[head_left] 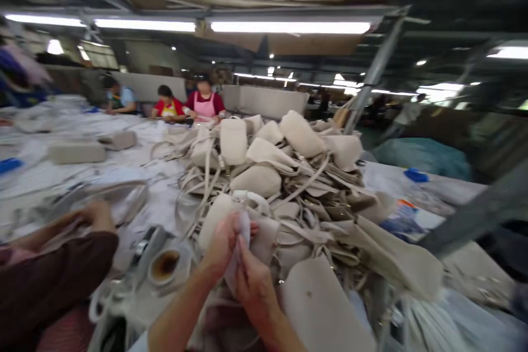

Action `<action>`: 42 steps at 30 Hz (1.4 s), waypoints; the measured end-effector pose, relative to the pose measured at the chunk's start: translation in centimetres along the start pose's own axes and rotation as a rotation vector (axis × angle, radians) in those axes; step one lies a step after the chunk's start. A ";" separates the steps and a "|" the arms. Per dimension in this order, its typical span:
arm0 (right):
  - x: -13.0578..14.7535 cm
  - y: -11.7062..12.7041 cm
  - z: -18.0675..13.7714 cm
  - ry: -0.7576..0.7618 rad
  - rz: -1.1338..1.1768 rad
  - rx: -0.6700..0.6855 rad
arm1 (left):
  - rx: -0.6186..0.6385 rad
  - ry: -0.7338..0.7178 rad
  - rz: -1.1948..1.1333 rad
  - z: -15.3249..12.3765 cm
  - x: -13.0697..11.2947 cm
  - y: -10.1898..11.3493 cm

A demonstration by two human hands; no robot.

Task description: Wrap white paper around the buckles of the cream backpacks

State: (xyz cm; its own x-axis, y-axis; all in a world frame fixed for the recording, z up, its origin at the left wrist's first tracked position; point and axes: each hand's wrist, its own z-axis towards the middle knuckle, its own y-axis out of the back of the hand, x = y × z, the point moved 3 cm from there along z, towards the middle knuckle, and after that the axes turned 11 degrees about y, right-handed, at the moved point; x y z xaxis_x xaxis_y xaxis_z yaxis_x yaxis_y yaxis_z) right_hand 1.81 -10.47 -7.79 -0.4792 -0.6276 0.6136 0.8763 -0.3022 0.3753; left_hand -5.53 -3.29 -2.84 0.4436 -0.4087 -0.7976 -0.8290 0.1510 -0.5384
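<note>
My left hand (223,242) and my right hand (252,280) meet low in the middle, both closed on a small white cloth or paper piece (243,231) held against a cream handbag (218,214). The bag sits at the near edge of a big heap of cream handbags with long straps (284,176). A flat cream bag panel (322,302) lies just right of my right hand.
A co-worker's dark-sleeved arm (53,275) reaches in at the left, its hand (97,214) on clear plastic. A small round pot of brown stuff (165,265) stands left of my hands. People sit at the far table end (204,102). A metal post (371,77) rises at right.
</note>
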 end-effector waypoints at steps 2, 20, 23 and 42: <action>-0.8 -0.5 -0.1 0.005 -0.001 0.031 | -0.024 -0.004 0.016 -0.3 0.3 1.2; 0.2 1.3 7.1 -0.541 0.381 0.025 | -0.301 -0.179 0.088 -1.0 -0.4 3.8; 0.2 1.2 6.9 -0.530 0.408 0.000 | -0.368 -0.319 0.261 -1.7 -0.5 3.8; 0.0 1.1 6.2 -0.408 0.075 -0.082 | -0.473 -0.470 0.553 -3.0 -0.2 4.0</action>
State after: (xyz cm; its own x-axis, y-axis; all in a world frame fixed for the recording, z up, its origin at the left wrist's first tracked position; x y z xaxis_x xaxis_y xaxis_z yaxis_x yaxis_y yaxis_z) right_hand 2.44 -6.34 -3.14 -0.3801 -0.3193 0.8681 0.9026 -0.3329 0.2727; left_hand -9.95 -5.33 -3.96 -0.0566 0.0427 -0.9975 -0.9756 -0.2147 0.0462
